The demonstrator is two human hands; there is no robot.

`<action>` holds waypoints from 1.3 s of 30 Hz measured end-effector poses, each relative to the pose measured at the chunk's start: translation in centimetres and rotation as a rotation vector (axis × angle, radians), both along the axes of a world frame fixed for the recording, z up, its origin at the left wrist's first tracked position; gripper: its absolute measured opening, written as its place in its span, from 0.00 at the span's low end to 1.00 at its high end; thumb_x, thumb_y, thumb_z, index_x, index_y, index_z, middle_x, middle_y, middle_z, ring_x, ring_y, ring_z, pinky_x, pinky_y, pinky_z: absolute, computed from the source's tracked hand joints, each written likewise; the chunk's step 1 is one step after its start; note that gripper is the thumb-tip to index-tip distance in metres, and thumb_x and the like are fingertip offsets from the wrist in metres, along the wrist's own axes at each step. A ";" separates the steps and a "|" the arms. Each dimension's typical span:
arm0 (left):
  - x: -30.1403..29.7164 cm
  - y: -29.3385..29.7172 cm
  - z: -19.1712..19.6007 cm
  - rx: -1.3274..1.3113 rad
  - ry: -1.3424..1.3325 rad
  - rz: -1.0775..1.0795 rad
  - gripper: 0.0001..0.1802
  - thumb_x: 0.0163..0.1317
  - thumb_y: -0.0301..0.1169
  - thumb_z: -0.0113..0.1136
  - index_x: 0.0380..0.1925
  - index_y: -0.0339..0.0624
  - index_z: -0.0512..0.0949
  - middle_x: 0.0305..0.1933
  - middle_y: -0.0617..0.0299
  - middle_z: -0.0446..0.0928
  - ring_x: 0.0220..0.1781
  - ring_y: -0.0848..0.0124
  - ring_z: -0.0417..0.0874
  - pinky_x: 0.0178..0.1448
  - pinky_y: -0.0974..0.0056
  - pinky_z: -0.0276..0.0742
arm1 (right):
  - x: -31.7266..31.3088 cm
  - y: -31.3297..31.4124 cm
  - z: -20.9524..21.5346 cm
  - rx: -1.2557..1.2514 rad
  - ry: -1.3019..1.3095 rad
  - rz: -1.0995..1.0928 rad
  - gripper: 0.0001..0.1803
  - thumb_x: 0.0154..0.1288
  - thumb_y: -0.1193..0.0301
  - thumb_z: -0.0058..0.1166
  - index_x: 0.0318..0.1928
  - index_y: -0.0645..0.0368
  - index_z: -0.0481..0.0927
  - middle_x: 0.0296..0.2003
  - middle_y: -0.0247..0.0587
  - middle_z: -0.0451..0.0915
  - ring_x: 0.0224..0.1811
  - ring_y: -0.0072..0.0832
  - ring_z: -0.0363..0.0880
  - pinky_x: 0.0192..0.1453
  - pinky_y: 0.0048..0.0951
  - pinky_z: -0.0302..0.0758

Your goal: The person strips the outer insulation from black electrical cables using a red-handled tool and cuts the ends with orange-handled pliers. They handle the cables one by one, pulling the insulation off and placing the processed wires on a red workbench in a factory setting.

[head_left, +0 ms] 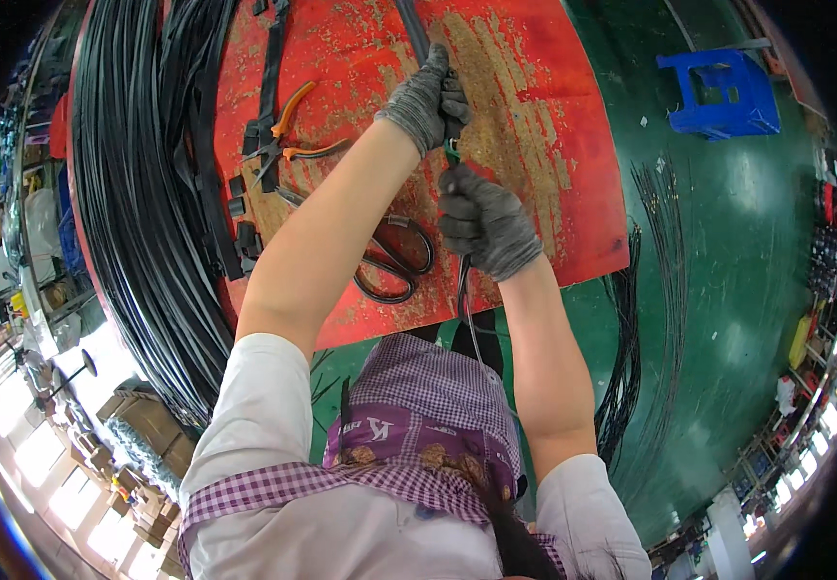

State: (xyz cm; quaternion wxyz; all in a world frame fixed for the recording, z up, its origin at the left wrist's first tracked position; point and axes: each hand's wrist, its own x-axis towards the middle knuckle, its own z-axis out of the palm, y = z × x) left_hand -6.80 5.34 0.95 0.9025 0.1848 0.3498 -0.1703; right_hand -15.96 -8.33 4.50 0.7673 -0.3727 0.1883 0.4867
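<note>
**Gloved hands on a black strap, sharp tools sitting close by**

Closest to the camera there's a checked purple apron (418, 425) over white sleeves, both bare forearms reaching out over a worn red table (534, 126). The right hand (484, 222), in a grey knit glove, is closed around a thin black strap (464, 290) that hangs down off the table edge toward the apron. A bit further out the left hand (430, 97), same kind of glove, is fisted around the upper run of that strap, where it gets wider and runs away across the table. Between the two fists there's a small green bit (452, 150); can't tell if it's a tool or a clip.

What I'd worry about: the black scissors (394, 261) lie right under the left forearm, and the orange-handled pliers (288, 135) are just beyond, next to some black buckles (242, 208). A hard tug that slips could drag an arm across those. The big bundle of black cords (148, 193) on the left could snag too.

Far right: green floor, loose cords (631, 319), blue stool (720, 92).
</note>
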 end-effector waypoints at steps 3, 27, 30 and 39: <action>-0.4 -1.0 1.7 0.250 0.074 0.005 0.20 0.51 0.48 0.53 0.15 0.47 0.61 0.11 0.72 0.56 0.09 0.80 0.54 0.11 0.73 0.53 | -0.5 1.1 -0.2 -0.338 -0.278 0.012 0.12 0.61 0.62 0.38 0.26 0.53 0.69 0.10 0.29 0.64 0.09 0.24 0.61 0.13 0.26 0.59; 0.5 0.3 1.7 -0.039 -0.191 -0.086 0.20 0.57 0.45 0.47 0.35 0.36 0.69 0.21 0.62 0.68 0.20 0.70 0.69 0.26 0.65 0.69 | 1.9 0.0 0.6 0.148 0.069 -0.131 0.13 0.61 0.59 0.39 0.25 0.51 0.67 0.08 0.21 0.54 0.07 0.14 0.50 0.09 0.17 0.48; 1.5 0.4 0.9 0.000 -0.180 -0.080 0.16 0.58 0.44 0.46 0.25 0.42 0.67 0.15 0.70 0.60 0.13 0.78 0.59 0.17 0.72 0.61 | 1.9 -0.3 -0.1 0.302 0.087 -0.107 0.14 0.62 0.59 0.38 0.27 0.55 0.68 0.09 0.25 0.60 0.08 0.17 0.56 0.11 0.19 0.54; -0.5 -0.8 0.3 0.180 -0.009 0.108 0.18 0.56 0.46 0.48 0.19 0.46 0.62 0.12 0.70 0.59 0.10 0.78 0.54 0.12 0.73 0.53 | -6.1 -1.4 -2.7 -0.911 -0.873 0.046 0.17 0.62 0.59 0.36 0.28 0.61 0.69 0.15 0.37 0.68 0.16 0.30 0.67 0.20 0.25 0.66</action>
